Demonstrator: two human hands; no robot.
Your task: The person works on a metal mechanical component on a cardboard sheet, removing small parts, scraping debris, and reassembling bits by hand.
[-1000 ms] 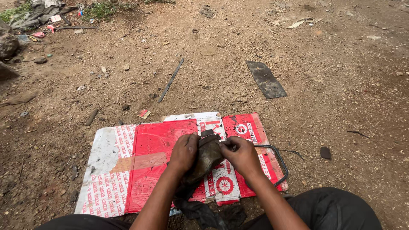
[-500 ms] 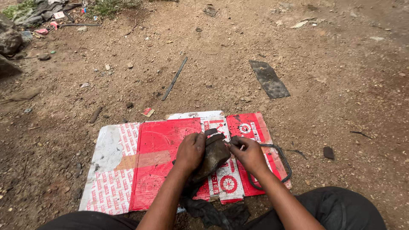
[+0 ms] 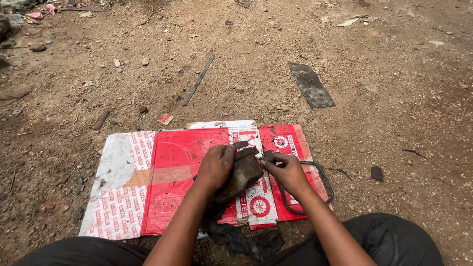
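Note:
My left hand (image 3: 216, 167) grips a dark, dirty, rounded lump (image 3: 242, 173) and holds it just above a flattened red and white cardboard sheet (image 3: 167, 167) on the dirt ground. My right hand (image 3: 286, 170) pinches a small dark piece at the lump's right edge; what that piece is I cannot tell. A thin dark loop of wire or rubber (image 3: 322, 182) lies on the cardboard under and to the right of my right hand. A black rag or rubber scrap (image 3: 236, 236) lies below the lump, near my knees.
A flat dark rubber strip (image 3: 310, 84) lies on the ground at upper right. A thin dark metal rod (image 3: 198, 80) lies above the cardboard. Small stones and litter are scattered about, with rubbish (image 3: 44, 9) at the top left corner. My dark trousers (image 3: 394, 241) fill the bottom edge.
Both hands have stayed on the lump; the right hand's fingers have shifted slightly at its right edge. The camera view has moved a little.

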